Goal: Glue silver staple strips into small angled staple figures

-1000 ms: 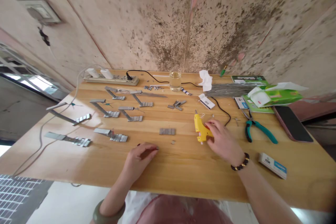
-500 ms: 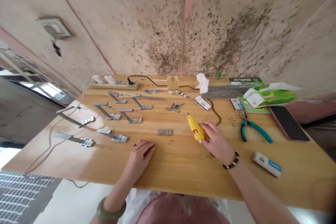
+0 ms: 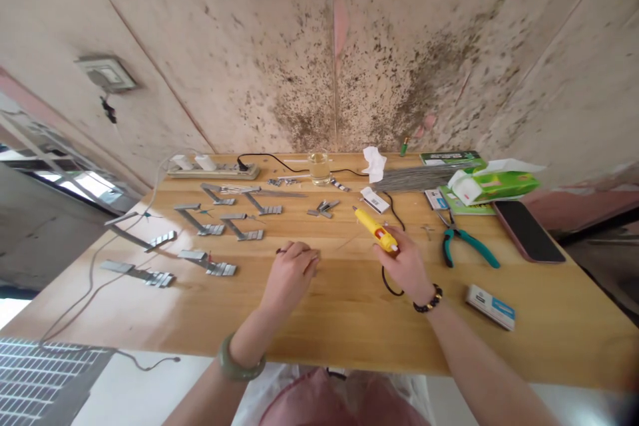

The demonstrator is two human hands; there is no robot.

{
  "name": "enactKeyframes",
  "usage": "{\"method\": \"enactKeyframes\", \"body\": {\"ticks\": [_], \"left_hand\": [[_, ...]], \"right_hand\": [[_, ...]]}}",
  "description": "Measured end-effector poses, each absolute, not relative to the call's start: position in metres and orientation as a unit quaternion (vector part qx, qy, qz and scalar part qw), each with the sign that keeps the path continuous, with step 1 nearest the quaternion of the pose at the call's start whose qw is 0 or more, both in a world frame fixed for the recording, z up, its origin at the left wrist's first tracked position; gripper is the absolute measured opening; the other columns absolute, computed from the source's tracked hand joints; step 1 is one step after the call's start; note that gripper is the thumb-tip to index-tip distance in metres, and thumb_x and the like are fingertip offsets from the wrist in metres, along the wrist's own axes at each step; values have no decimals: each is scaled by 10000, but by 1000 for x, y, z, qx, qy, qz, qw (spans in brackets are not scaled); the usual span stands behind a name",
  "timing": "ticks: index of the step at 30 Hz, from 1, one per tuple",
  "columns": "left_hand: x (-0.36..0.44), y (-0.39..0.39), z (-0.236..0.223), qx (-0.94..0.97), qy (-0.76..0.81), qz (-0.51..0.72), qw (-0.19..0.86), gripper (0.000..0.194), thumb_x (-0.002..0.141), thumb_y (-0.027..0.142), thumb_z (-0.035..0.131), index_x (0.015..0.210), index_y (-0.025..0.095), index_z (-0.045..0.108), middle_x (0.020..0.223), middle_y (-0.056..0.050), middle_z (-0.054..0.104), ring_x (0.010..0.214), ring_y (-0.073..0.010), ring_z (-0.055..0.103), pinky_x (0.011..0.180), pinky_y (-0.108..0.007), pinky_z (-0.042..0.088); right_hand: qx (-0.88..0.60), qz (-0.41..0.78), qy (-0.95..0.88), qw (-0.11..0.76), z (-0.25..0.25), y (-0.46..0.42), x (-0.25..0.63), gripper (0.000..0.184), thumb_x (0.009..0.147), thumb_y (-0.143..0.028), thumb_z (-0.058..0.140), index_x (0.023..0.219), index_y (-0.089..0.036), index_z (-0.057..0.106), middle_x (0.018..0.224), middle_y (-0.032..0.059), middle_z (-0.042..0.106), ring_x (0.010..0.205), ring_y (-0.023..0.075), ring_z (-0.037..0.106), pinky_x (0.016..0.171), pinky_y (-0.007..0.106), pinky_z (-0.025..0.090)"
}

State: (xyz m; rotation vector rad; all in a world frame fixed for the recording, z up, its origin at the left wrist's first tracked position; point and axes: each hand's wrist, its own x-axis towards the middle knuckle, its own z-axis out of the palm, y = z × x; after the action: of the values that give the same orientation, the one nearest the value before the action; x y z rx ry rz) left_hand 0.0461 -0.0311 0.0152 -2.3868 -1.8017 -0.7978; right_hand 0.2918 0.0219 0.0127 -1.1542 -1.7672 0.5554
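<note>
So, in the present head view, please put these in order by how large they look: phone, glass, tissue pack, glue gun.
1. Tissue pack and phone: too alike to rank.
2. Glue gun, partly covered by the right hand.
3. Glass, though it stands farther back.

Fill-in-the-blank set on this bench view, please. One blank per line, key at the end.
The glue gun in the right hand has a body coloured ____.
The pale green bangle is worn on the person's ____ arm.
From the wearer's view, the phone lies to the ____ of the teal-handled pliers.

Missing words: yellow; left; right
</note>
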Motion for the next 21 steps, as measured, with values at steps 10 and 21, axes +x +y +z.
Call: {"method": "enactKeyframes", "body": {"ticks": [10, 21], "left_hand": [[103, 29, 26, -831, -556, -15, 16, 121, 797, 147, 590, 749, 114, 696, 788, -158, 670, 877, -288, 621, 762, -393, 426], [93, 51, 31, -839, -540, 66, 22, 193, 726, -22, 515, 753, 81, 677, 767, -181, 694, 778, -273, 667, 697, -351, 452]], "right_hand": [[-491, 198, -697, 483, 3, 29, 298, 202, 865, -323, 514, 1010, -203, 589, 980, 86, 647, 909, 238, 613, 832, 383, 500], [-475, 178, -711, 487, -1, 33, 298, 205, 872, -308, 495, 1012, -194, 591, 1032, 106, 629, 985, 244, 588, 905, 415, 469]]}}
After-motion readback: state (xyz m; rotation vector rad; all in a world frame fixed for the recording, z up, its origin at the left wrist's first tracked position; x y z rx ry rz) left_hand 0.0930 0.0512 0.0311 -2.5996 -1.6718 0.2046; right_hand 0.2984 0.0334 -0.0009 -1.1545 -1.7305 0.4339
